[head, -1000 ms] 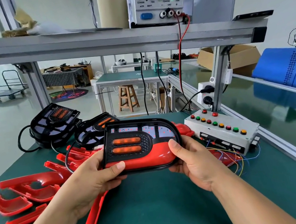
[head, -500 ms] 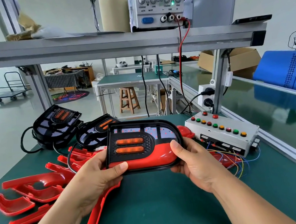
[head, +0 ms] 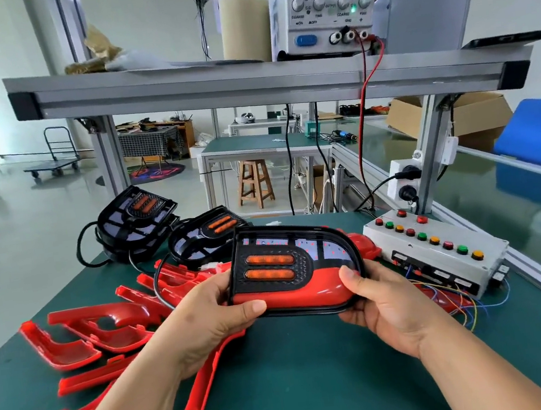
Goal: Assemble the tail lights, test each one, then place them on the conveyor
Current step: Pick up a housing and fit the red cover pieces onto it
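Red covers [head: 103, 330]: loose heap on the left side of the table [head: 320, 387]; several long strips lying nearest the front edge.
Black lamp units [head: 136, 219]: two, at the back left of the table, side by side and tilted, each with two orange strips; black cables looped beside them.
Left hand [head: 208, 319]: gripping the left end of the tail light, thumb laid along its lower front edge, fingers curled behind.
Tail light [head: 291, 271]: held between both hands above the table, in the middle of the view; face turned up toward the camera; black frame, two orange strips at the left, red band along the bottom.
Right hand [head: 382, 303]: gripping the right end of the tail light, thumb on the red band, fingers underneath.
Button box [head: 440, 251]: grey, on the table just right of the tail light; rows of red, green and yellow buttons; thin coloured wires [head: 472, 312] spilling from its front.
Power supply [head: 322, 5]: on the shelf [head: 246, 84] above; display lit; red lead hanging down toward the table.
Conveyor [head: 519, 199]: green belt along the right of the table, well apart from the tail light.
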A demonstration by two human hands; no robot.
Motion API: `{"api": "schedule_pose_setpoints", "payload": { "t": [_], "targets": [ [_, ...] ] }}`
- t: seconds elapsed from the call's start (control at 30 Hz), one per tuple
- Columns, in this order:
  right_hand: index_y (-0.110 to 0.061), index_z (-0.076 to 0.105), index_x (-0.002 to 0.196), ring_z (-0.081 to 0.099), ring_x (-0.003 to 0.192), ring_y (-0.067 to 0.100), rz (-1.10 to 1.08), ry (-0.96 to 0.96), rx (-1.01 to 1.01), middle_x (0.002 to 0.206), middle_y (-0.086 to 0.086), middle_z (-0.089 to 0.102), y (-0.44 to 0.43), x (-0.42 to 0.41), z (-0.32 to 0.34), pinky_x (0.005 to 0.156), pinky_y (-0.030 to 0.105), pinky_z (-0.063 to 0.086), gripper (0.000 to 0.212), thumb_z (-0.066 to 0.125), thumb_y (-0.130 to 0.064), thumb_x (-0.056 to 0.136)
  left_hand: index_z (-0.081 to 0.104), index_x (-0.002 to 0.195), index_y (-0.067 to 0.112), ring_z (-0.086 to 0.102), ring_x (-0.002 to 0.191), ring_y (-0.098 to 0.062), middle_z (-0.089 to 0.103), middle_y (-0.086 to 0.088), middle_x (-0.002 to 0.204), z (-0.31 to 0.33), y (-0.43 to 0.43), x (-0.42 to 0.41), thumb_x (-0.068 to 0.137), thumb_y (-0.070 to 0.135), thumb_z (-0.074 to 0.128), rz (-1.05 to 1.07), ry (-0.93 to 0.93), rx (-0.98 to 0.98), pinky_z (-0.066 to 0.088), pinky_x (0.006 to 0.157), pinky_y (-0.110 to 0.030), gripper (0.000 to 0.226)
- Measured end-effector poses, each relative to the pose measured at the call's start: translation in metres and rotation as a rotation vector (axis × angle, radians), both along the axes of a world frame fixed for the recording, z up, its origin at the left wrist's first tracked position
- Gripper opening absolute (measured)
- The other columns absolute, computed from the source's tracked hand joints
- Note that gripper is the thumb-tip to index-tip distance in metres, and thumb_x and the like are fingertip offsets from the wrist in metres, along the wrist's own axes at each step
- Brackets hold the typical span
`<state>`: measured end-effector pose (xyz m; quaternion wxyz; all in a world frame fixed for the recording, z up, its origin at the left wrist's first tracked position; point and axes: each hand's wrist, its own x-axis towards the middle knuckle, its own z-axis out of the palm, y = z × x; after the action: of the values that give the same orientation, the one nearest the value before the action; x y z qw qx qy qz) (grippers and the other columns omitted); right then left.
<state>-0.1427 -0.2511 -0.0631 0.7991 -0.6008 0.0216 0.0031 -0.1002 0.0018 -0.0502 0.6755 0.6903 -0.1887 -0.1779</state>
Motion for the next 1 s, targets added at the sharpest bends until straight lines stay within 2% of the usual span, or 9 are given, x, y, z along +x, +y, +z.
{"api": "schedule_pose_setpoints", "payload": {
  "t": [0.13, 0.2, 0.3, 0.37, 0.5, 0.6, 0.73, 0.83, 1.0],
  "targets": [
    [-0.015, 0.065, 0.109, 0.068, 0.068, 0.018, 0.024, 0.020, 0.021, 0.085, 0.008, 0.073, -0.002, -0.001, 0.000, 0.055, 0.027, 0.055, 0.046, 0.073, -0.029, 0.066, 0.062, 0.128, 0.023, 0.066, 0.107, -0.015, 0.069, -0.001, 0.118, 0.016, 0.026, 0.006, 0.078, 0.027, 0.079, -0.027, -0.136, 0.250, 0.052, 0.095, -0.033, 0.053],
    [-0.012, 0.064, 0.108, 0.067, 0.065, 0.018, 0.038, 0.033, 0.027, 0.083, 0.010, 0.072, -0.002, -0.001, 0.001, 0.053, 0.027, 0.055, 0.043, 0.072, -0.027, 0.068, 0.059, 0.131, 0.024, 0.067, 0.086, -0.008, 0.070, 0.004, 0.107, 0.022, 0.057, 0.021, 0.085, 0.026, 0.074, 0.369, -0.250, 0.384, 0.055, 0.081, -0.031, 0.049],
    [-0.008, 0.063, 0.102, 0.066, 0.061, 0.020, 0.079, 0.056, 0.027, 0.078, 0.012, 0.070, -0.004, -0.003, 0.004, 0.050, 0.027, 0.054, 0.035, 0.069, -0.023, 0.071, 0.062, 0.129, 0.023, 0.064, 0.100, -0.031, 0.068, -0.011, 0.117, 0.021, 0.107, 0.042, 0.093, 0.017, 0.056, 0.883, -0.386, 0.818, 0.051, 0.090, -0.042, 0.037],
    [-0.007, 0.062, 0.105, 0.065, 0.059, 0.019, 0.097, 0.075, 0.010, 0.076, 0.012, 0.069, -0.004, -0.004, 0.004, 0.049, 0.027, 0.054, 0.037, 0.068, -0.023, 0.072, 0.057, 0.134, 0.020, 0.057, 0.119, -0.031, 0.059, -0.011, 0.134, 0.012, 0.121, 0.053, 0.094, 0.015, 0.054, 0.806, -0.289, 1.039, 0.044, 0.102, -0.040, 0.041],
    [-0.006, 0.061, 0.113, 0.065, 0.063, 0.020, 0.112, 0.098, -0.021, 0.081, 0.013, 0.069, -0.005, -0.004, 0.003, 0.051, 0.028, 0.055, 0.043, 0.068, -0.023, 0.074, 0.033, 0.150, 0.026, 0.031, 0.142, -0.025, 0.032, -0.001, 0.156, -0.002, 0.118, 0.058, 0.095, 0.030, 0.054, 0.455, -0.163, 1.245, 0.026, 0.116, -0.045, 0.058],
    [-0.007, 0.061, 0.113, 0.065, 0.066, 0.022, 0.120, 0.108, -0.044, 0.084, 0.014, 0.070, -0.006, -0.005, 0.003, 0.053, 0.029, 0.055, 0.045, 0.069, -0.024, 0.072, 0.025, 0.149, 0.042, 0.021, 0.145, -0.027, 0.021, 0.007, 0.158, 0.002, 0.114, 0.057, 0.093, 0.041, 0.054, 0.537, -0.130, 1.368, 0.019, 0.116, -0.052, 0.062],
    [-0.009, 0.062, 0.113, 0.067, 0.066, 0.022, 0.122, 0.125, -0.051, 0.085, 0.014, 0.071, -0.006, -0.006, 0.005, 0.054, 0.029, 0.056, 0.046, 0.071, -0.024, 0.070, 0.046, 0.137, 0.040, 0.031, 0.136, -0.030, 0.033, -0.001, 0.145, 0.005, 0.102, 0.058, 0.089, 0.042, 0.063, 0.554, -0.149, 1.364, 0.023, 0.115, -0.049, 0.051],
    [-0.009, 0.061, 0.111, 0.067, 0.065, 0.022, 0.118, 0.130, -0.048, 0.083, 0.014, 0.071, -0.006, -0.007, 0.006, 0.054, 0.029, 0.056, 0.045, 0.072, -0.024, 0.070, 0.047, 0.134, 0.035, 0.036, 0.133, -0.029, 0.040, -0.002, 0.140, 0.008, 0.100, 0.056, 0.084, 0.039, 0.070, 0.558, -0.158, 1.308, 0.030, 0.111, -0.046, 0.056],
    [-0.008, 0.060, 0.115, 0.067, 0.067, 0.022, 0.116, 0.133, -0.054, 0.085, 0.013, 0.071, -0.004, -0.008, 0.008, 0.055, 0.029, 0.055, 0.049, 0.072, -0.024, 0.070, 0.055, 0.109, 0.035, 0.046, 0.125, -0.023, 0.055, 0.007, 0.122, 0.010, 0.102, 0.052, 0.077, 0.043, 0.076, 0.585, -0.217, 1.240, 0.021, 0.113, -0.049, 0.039]
  ]
}}
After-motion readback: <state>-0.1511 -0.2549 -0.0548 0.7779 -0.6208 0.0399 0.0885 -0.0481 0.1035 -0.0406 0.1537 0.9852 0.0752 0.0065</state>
